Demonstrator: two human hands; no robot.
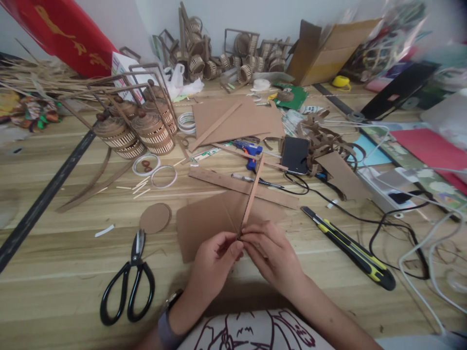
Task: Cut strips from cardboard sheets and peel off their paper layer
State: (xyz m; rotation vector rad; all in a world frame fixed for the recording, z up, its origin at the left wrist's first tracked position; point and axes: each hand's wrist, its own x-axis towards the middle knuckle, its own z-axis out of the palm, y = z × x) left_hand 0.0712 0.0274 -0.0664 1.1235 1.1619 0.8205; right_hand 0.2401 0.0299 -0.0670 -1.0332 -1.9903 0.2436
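left grip (pixel 214 258) and right grip (pixel 274 255) pinch a cardboard strip (pixel 252 195), its near end hidden.

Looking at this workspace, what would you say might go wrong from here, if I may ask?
The thin brown strip might bend, as the left hand and right hand pinch only its near end. The right forearm could knock the utility knife lying to its right. The scissors, lying near the left forearm, could be nudged too.
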